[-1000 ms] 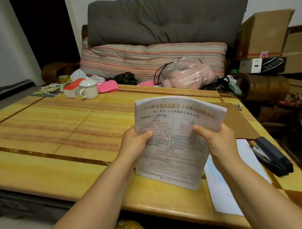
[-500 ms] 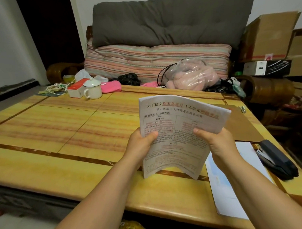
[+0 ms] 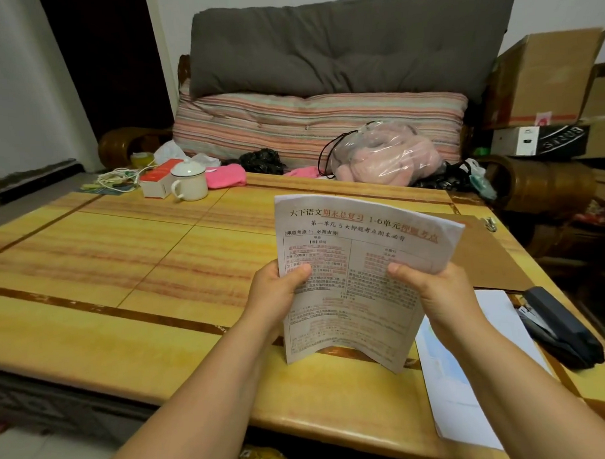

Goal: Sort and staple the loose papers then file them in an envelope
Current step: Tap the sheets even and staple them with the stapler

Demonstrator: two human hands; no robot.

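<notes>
- Left hand (image 3: 279, 292) closed on the left edge of a white sheaf of printed papers with red and black text (image 3: 351, 282), thumb pressed across the front, remaining fingers hidden behind.
- Right hand (image 3: 437, 290) closed on the sheaf's right edge, thumb on the printed face, other fingers behind the pages.
- Sheaf held nearly upright above the yellow striped wooden table (image 3: 124, 270), toward its right side, bottom edge bowed and touching or just above the tabletop; cannot tell which.
- Top of the sheaf curled back, away from the viewer.
- Flat brown paper envelope (image 3: 484, 260) lying behind the sheaf near the table's right edge, partly covered by it.
- Dark blue stapler (image 3: 558, 327) resting at the right edge, just in front of the envelope.
- Loose white sheet with pale blue print (image 3: 470, 367) lying flat near the front right corner, under the right forearm.
- White lidded enamel mug (image 3: 189, 180) standing at the far left edge, touching a red and white box (image 3: 157, 181).
</notes>
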